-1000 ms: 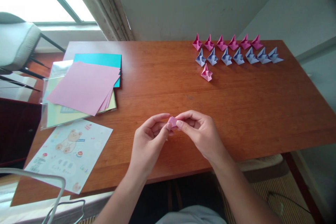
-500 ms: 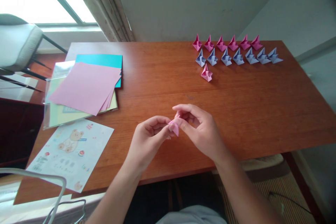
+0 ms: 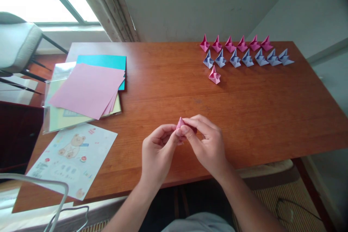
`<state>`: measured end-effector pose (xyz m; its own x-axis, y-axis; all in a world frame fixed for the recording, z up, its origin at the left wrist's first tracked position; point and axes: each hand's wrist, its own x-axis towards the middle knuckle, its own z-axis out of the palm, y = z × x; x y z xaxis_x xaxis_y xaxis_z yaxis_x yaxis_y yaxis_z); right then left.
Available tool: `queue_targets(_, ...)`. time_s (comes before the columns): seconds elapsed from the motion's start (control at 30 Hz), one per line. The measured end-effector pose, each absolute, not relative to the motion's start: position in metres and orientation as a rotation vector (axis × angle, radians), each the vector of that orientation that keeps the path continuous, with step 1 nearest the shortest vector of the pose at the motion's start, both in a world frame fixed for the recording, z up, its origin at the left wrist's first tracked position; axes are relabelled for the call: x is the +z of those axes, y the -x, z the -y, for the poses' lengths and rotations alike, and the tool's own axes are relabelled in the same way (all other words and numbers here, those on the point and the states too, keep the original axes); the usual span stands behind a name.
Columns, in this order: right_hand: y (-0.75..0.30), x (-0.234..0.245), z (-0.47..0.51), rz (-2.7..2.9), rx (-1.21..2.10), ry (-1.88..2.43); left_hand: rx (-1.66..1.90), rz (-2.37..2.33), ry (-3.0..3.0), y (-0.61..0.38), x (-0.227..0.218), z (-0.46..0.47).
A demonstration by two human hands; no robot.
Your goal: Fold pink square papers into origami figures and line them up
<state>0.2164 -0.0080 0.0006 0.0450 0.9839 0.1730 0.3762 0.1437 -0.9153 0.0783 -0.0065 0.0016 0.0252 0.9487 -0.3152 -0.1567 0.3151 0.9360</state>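
My left hand and my right hand meet above the near middle of the wooden table. Both pinch a small folded pink paper piece between their fingertips; only its pointed top shows. At the far right of the table stand a row of several dark pink folded figures and, in front of it, a row of several lilac ones. One lighter pink folded figure stands alone in front of the rows.
A stack of pink sheets lies on turquoise paper and a clear sleeve at the left. A printed sheet with a bear lies near the front left edge. A grey chair stands by the window.
The pink piece has been turned between my fingers, from hanging point-down to point-up. Both hands have shifted slightly toward me and closer together.
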Motion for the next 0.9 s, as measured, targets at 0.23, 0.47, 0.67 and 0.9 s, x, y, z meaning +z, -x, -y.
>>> queue_targets(0.23, -0.2145, 0.0034, 0.0089, 1.429, 0.881, 1.409, 1.040, -1.263, -0.894, -0.0796, 0.0003, 0.0070)
queue_targets(0.47, -0.2121, -0.0042, 0.0070, 1.273, 1.066, 1.419, 1.053, -1.249, -0.832, -0.0821, 0.0003, 0.0108)
queue_targets(0.67, -0.2184, -0.0036, 0.0023, 1.237, 1.233, 1.319, 1.008, -1.221, -0.815, -0.0820, -0.0001, 0.0118)
queue_targets(0.9, -0.2158, -0.0020, 0.0035, 1.175, 1.190, 1.324, 1.019, -1.175, -0.736, -0.0842, -0.0062, 0.0131)
